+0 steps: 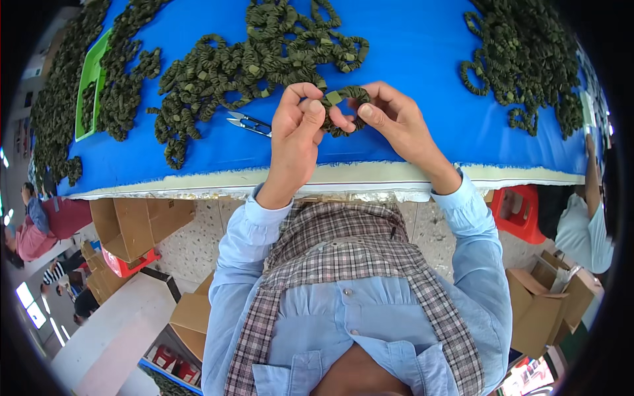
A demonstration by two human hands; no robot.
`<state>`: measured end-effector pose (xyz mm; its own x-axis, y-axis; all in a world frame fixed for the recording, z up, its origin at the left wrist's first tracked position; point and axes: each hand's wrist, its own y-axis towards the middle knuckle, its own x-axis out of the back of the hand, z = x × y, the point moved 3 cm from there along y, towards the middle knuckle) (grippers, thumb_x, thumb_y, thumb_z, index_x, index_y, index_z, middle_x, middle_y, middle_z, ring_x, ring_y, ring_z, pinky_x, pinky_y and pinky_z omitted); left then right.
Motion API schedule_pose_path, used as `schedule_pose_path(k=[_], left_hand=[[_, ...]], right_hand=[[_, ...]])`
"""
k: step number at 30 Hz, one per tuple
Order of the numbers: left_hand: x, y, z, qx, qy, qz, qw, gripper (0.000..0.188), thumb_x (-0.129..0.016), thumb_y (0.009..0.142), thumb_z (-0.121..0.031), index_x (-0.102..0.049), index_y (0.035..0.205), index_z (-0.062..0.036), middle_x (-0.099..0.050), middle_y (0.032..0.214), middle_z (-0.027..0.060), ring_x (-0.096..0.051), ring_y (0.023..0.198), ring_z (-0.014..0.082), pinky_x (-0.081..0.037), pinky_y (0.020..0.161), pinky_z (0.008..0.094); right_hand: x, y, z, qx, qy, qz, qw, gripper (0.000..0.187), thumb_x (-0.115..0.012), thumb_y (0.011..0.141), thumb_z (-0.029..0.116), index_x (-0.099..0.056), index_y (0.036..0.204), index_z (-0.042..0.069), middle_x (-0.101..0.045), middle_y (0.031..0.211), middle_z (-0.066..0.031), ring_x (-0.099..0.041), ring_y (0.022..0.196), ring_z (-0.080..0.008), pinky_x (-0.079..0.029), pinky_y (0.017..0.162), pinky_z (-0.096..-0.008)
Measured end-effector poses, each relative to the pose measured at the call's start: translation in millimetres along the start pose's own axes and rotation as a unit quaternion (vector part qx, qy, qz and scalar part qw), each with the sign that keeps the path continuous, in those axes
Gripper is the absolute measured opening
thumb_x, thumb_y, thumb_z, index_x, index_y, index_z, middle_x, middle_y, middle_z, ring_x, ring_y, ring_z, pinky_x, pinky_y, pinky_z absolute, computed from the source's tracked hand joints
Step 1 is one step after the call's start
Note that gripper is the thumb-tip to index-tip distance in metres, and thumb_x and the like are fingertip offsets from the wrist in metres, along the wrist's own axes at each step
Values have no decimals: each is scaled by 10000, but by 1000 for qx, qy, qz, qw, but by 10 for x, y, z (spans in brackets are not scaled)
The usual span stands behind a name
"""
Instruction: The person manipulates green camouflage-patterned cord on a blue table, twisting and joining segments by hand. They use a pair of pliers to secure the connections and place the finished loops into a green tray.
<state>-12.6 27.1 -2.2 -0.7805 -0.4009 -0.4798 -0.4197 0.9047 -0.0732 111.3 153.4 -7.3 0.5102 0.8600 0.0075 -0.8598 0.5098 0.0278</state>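
Observation:
Between my hands, above the near side of the blue table cover, is a dark green ruffled fabric ring, a scrunchie point(360, 94), with a small light green tag on it. My left hand point(295, 135) pinches its left side with thumb and fingers. On the other side, my right hand point(404, 124) grips the ring, thumb on top. A fingertip shows through the ring's opening. Just left of my left hand lie thread snips point(249, 123) with metal blades, partly hidden by that hand. Behind both hands spreads a heap of similar scrunchies point(231, 69), several with light tags.
More scrunchies point(528, 53) are piled at the right, others at the far left around a bright green tray point(84, 112). The table's near edge point(370, 173) runs just beneath my wrists. Cardboard boxes point(135, 224) and a red stool point(516, 214) stand below it. Other people sit at both sides.

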Motion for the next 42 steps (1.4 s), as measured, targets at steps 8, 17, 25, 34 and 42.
schedule_pose_path(k=[8, 17, 25, 34, 42], left_hand=[[-96, -46, -234, 22, 97, -4, 995, 247, -534, 978, -209, -547, 1107, 2, -647, 892, 79, -635, 795, 147, -518, 725, 284], [329, 298, -226, -117, 221, -84, 965, 130, -575, 937, -108, -617, 901, 9, -632, 757, 41, -576, 651, 92, -485, 625, 233], [-71, 141, -142, -101, 80, -93, 987, 165, -586, 949, -164, -590, 967, 0, -618, 841, 57, -604, 710, 131, -537, 688, 292], [-148, -134, -345, 4, 87, 21, 996, 175, -603, 936, -153, -591, 1018, 1, -637, 847, 57, -609, 699, 118, -529, 632, 268], [-90, -215, -377, -170, 159, -40, 972, 90, -611, 899, -96, -602, 870, -12, -601, 705, 19, -560, 616, 69, -454, 520, 212]], right_hand=[[-113, -72, 219, 0, -85, 22, 996, 227, -645, 909, 233, -607, 934, 11, -511, 721, 1, -412, 616, -75, -360, 545, -266], [-254, -335, 494, 133, -224, 39, 965, 201, -678, 839, 132, -538, 769, 7, -453, 656, -71, -424, 583, -182, -332, 513, -346], [-77, -180, 314, 24, -26, -77, 996, 185, -658, 891, 170, -601, 934, -2, -490, 721, 23, -438, 662, -74, -375, 587, -249], [-278, -209, 353, 9, -80, -44, 996, 194, -639, 911, 192, -611, 957, 5, -514, 754, 4, -442, 660, -69, -386, 589, -252], [-488, -348, 685, 92, -238, -33, 966, 227, -665, 861, 173, -555, 760, 2, -470, 689, -75, -437, 612, -192, -372, 556, -333]])
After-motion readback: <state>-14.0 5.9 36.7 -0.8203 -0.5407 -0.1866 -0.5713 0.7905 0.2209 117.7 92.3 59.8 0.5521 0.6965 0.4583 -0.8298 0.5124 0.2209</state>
